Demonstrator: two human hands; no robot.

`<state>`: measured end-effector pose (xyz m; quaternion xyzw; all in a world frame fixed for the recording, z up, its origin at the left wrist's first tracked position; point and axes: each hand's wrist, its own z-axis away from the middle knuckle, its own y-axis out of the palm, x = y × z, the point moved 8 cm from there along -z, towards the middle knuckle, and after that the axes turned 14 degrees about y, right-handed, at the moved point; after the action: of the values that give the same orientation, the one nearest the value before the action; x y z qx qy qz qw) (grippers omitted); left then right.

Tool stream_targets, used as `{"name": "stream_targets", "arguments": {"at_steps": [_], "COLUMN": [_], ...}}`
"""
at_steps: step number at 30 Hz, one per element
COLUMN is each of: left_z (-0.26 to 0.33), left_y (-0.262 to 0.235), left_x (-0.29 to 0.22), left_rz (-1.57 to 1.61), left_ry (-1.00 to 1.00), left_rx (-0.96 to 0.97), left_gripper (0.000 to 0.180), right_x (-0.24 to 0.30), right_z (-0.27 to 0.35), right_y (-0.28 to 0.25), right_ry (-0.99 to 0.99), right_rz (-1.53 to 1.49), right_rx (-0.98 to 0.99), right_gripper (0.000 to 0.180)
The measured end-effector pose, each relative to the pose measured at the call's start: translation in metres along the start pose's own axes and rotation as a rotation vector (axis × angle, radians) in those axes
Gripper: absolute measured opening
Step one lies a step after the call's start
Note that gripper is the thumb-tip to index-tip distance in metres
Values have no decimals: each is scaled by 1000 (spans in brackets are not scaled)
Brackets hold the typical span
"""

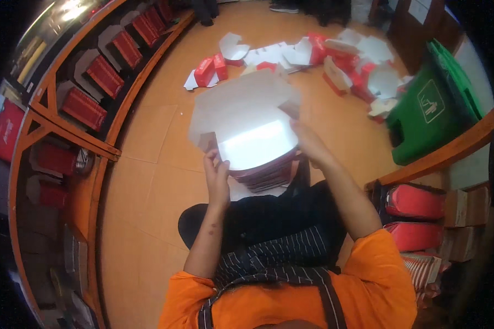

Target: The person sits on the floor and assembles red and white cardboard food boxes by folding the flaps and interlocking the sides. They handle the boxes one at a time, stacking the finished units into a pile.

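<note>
A cardboard food box (258,143), white inside with its wide lid panel raised, sits in front of my lap. Beneath it shows a stack of nested boxes (266,178) with dark reddish sides. At its near left corner, by a brown side flap, my left hand (218,174) grips the edge with thumb and fingers. My right hand (309,143) is closed on the right wall; some of its fingers are hidden behind the card.
Loose red and white boxes (335,57) lie heaped on the floor ahead. A green bin (431,109) stands at right, above red packages (415,200). Wooden-framed shelves (107,148) with rows of red boxes (104,77) run along the left. Other people's feet (206,21) show at the far edge.
</note>
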<state>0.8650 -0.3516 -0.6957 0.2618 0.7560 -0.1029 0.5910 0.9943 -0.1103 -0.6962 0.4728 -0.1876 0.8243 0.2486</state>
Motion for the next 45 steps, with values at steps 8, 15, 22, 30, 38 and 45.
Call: {"name": "stream_targets", "arguments": {"at_steps": [8, 15, 22, 30, 38, 45], "left_z": [-21, -22, -14, -7, 8, 62], "left_y": [-24, -28, -22, -38, -42, -118], "left_x": [-3, -12, -34, -42, -46, -73], "left_rz": [5, -122, -276, -310, -208, -351], "left_ry": [9, 120, 291, 286, 299, 374], "left_rx": [-42, -37, 4, -14, -40, -273], "left_gripper": [45, 51, 56, 51, 49, 39], "right_x": [14, 10, 64, 59, 12, 28], "right_z": [-14, -106, -291, -361, -297, -316], "right_y": [28, -49, -32, -117, -151, -97], "right_ry": [-132, -114, -515, -398, -238, -63], "right_rz": [9, -114, 1026, 1174, 1071, 987], "right_rx": [-10, -131, -502, -402, -458, -515], "right_gripper": [49, 24, 47, 23, 40, 44]}}
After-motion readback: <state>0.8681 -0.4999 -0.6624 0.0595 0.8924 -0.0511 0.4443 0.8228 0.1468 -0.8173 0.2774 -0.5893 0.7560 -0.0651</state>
